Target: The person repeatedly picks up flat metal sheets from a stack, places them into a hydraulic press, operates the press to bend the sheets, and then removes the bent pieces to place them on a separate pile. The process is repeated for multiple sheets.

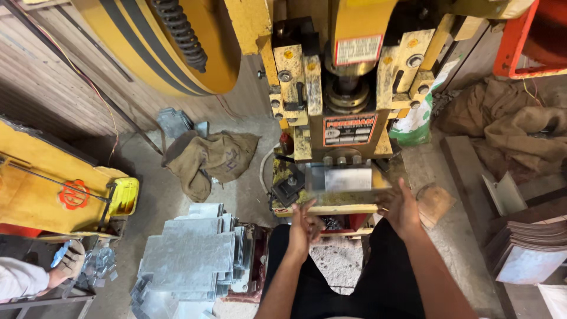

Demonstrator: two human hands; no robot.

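Note:
I sit facing a yellow press machine. A flat grey metal sheet, blurred by motion, lies across the front of the press bed. My left hand grips its left end with fingers curled. At the sheet's right end is my right hand, fingers spread along the edge. Both hands sit just below the die block, above my dark-trousered knees.
A stack of cut galvanised sheets lies on the floor at my left. Beyond it are a burlap sack and the big yellow flywheel. Another person's gloved hand works at bottom left. Bent plates pile up at right.

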